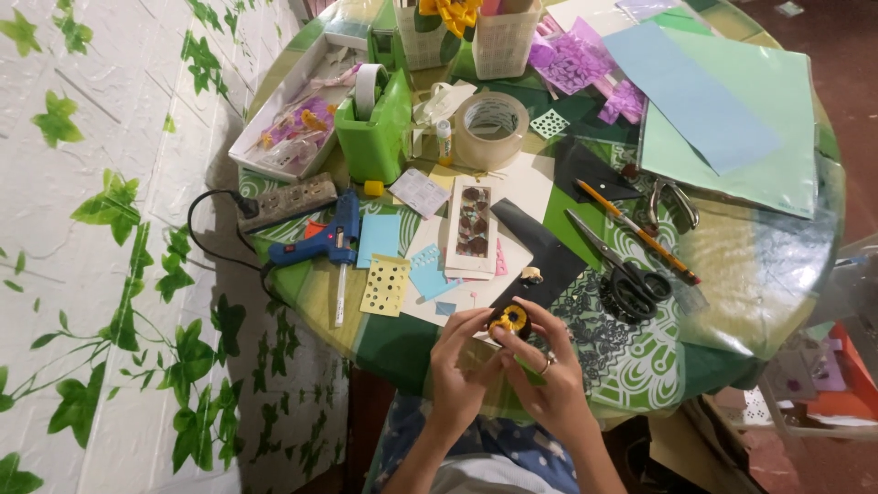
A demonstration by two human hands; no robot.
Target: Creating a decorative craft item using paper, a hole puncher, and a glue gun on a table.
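Paper flower (510, 319): a small yellow bloom with a dark centre, held over the near edge of the bench, just in front of the person's lap.
Bench (777, 256): round, under a green patterned cover, crowded with craft supplies from rim to rim.
Paper sheets (722, 110): large blue and green sheets lie at the far right, well apart from the hands.
Green holder (373, 137): stands at the far left side with a tape roll in it, beside a white tray of small bits.
Clear tape roll (491, 130): sits near the middle, behind the card.
Glue gun (320, 242): blue, lying on the left, its cord running to a power strip.
Decorated card (473, 224): a tall white card with a dark pressed-leaf panel, lying flat; it looks assembled already, though I cannot tell if it is finished.
Scissors (622, 270): black-handled, lying at rest right of the hands, beside a pencil.
Left hand (455, 361): fingers pinched on the flower's left side.
Right hand (549, 366): closed on the flower's right side, a ring on one finger.
Progress: the flower seems formed and is being worked by fingertips; it is not yet fixed to anything.
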